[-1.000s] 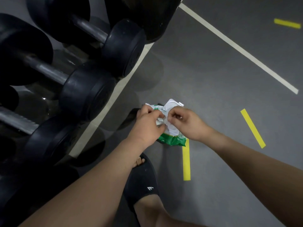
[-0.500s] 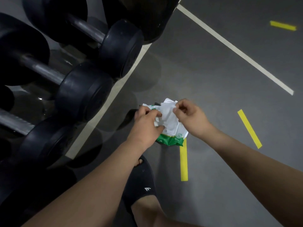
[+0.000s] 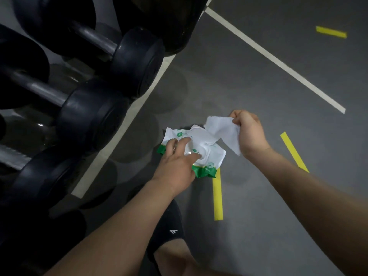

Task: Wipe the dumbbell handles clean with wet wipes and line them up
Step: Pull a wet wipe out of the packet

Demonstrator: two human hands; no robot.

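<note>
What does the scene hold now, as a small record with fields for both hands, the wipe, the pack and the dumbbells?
left hand: rests on top of the wet wipes pack, fingers spread
right hand: pinches a white wet wipe, drawn out to the right of the pack
pack: white and green, lid flap open
dumbbells: black, metal handles, side by side at left, untouched
floor: grey, with yellow tape strips and white lines

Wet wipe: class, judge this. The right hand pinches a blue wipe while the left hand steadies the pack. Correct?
No: the head view shows the wipe white, not blue. The right hand pinches it; the left hand steadies the pack.
</note>
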